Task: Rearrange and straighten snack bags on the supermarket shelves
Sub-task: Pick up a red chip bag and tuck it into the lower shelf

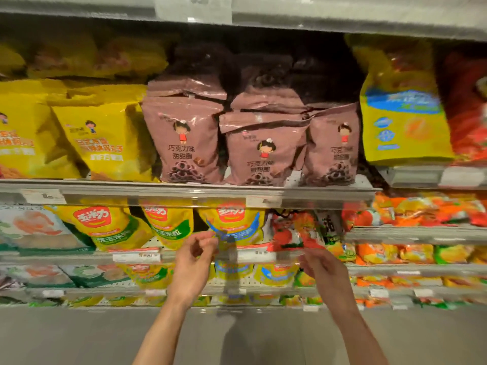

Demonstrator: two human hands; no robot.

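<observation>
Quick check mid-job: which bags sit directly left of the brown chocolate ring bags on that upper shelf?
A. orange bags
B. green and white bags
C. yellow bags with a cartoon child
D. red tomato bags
C: the yellow bags with a cartoon child stand directly left of the brown chocolate ring bags on the upper shelf.

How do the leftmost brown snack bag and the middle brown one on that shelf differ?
The leftmost brown bag stands taller, while the middle brown bag sits lower, with its top folded over. The leftmost one tilts left; the middle one stands fairly straight. Both show a cartoon girl and chocolate rings.
</observation>
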